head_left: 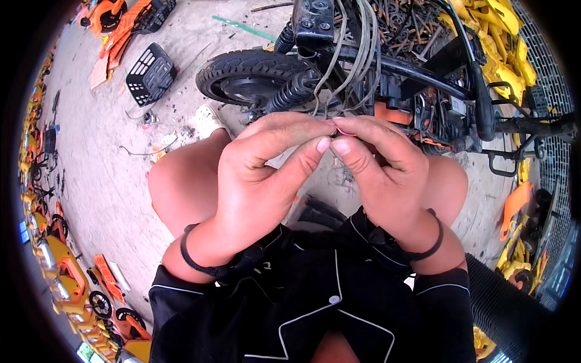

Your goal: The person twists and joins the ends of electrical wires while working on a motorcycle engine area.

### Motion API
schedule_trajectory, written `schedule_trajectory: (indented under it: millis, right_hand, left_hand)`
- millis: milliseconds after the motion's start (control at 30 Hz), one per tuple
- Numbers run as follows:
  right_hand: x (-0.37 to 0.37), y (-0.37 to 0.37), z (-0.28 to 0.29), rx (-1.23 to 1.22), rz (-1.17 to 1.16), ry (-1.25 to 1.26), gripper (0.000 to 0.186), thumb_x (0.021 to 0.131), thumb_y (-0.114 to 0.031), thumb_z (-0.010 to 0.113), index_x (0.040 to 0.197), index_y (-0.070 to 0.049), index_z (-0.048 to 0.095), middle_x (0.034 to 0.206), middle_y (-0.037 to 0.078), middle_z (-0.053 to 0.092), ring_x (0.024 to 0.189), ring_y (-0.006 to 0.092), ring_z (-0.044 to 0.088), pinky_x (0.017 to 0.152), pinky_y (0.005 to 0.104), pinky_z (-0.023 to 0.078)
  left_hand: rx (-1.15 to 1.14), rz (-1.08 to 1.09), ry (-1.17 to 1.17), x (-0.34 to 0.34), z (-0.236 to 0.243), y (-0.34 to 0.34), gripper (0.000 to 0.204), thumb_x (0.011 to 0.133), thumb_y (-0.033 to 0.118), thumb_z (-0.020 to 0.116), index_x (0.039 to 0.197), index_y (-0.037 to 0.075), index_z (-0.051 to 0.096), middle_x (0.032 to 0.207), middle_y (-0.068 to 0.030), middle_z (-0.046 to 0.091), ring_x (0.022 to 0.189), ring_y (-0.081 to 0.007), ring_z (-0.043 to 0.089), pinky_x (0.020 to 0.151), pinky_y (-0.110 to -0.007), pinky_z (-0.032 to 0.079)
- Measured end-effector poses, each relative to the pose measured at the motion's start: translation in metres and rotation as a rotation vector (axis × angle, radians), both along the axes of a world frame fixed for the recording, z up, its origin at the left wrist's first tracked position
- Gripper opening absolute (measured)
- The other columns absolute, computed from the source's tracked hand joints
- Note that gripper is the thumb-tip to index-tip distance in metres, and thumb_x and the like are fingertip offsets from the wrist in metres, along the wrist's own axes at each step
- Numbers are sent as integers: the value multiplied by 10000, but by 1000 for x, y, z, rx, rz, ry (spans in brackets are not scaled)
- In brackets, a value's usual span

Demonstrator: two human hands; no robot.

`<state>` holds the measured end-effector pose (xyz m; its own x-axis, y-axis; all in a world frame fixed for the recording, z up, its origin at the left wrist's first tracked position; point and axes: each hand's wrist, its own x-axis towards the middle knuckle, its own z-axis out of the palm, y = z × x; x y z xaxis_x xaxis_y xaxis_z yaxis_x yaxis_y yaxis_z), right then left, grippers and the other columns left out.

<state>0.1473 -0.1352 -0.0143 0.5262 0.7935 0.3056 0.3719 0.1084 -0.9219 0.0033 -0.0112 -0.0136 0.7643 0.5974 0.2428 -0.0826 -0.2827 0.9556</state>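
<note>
My left hand (260,169) and my right hand (384,163) meet in front of me, fingertips nearly touching. Both are closed in a pinch on a thin pinkish-red wire (346,132), of which only short bits show between the fingers. A small dark spot beside it is too small to name. Just beyond my fingertips, several grey cables (363,57) hang in loops from a black vehicle frame (399,63) and run down behind my fingers. A wheel with a black tyre (251,69) and a coil spring (293,91) lie just beyond my left hand.
A black plastic basket (151,74) lies on the concrete floor at far left. Rusty metal parts (405,24) are heaped behind the frame. Yellow panels (499,36) pile up at far right. A handlebar grip (482,109) juts out beyond my right hand. Orange and yellow parts (66,272) line the left edge.
</note>
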Motion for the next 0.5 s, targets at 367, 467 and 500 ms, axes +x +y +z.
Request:
schedule_trajectory:
  millis: [367, 467, 500]
  right_hand:
    - [2, -3, 2, -20, -14, 191, 149, 956, -77, 756, 1081, 4, 768, 989, 110, 760, 834, 129, 698, 689, 254, 553]
    - [3, -3, -1, -7, -12, 213, 130, 942, -55, 755, 1059, 0, 768, 969, 97, 759, 808, 117, 687, 670, 248, 542]
    - [3, -3, 2, -14, -14, 203, 127, 935, -44, 754, 1055, -2, 767, 962, 91, 760, 804, 113, 686, 670, 248, 541]
  left_hand:
    - [-26, 2, 3, 4, 1, -4, 164, 938, 16, 754, 1099, -13, 756, 1127, -126, 733, 1109, -218, 661, 983, -336, 502]
    - [-61, -7, 87, 3, 5, -5, 141, 945, 13, 742, 1083, -15, 749, 1118, -119, 726, 1088, -198, 653, 977, -325, 493]
    - [-74, 13, 80, 4, 4, -6, 137, 922, 19, 754, 1056, -8, 755, 1077, -115, 738, 1053, -210, 671, 948, -336, 511]
